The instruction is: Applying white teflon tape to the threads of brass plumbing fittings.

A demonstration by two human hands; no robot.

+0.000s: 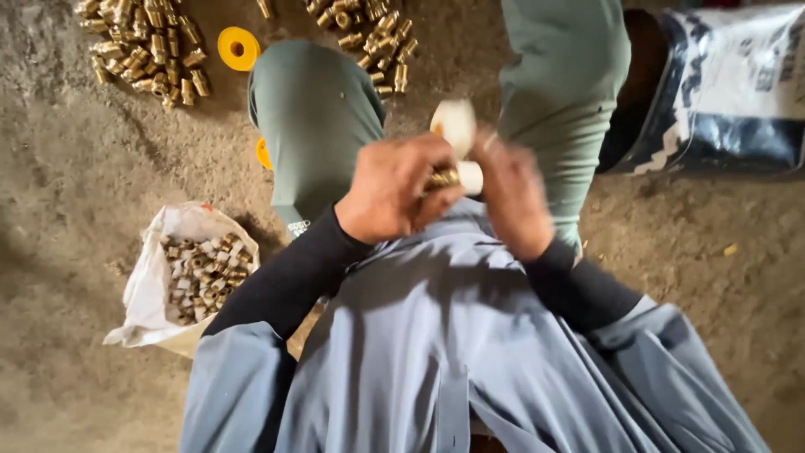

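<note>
You've got left hand (390, 189) pinching brass fitting (444, 178), right hand (511, 197) pinching white tape roll (457, 126) against it. Two piles (147, 46) look finished on floor (75, 159); open sack (201, 268) holds plenty more.

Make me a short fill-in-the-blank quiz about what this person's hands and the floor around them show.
1. The left hand pinches a small ____-coloured fitting.
2. The right hand holds a roll of ____ tape.
3. The open white sack lies on the person's ____ side.
4. The flat spool on the ground is ____.

Missing words: brass; white; left; yellow
</note>
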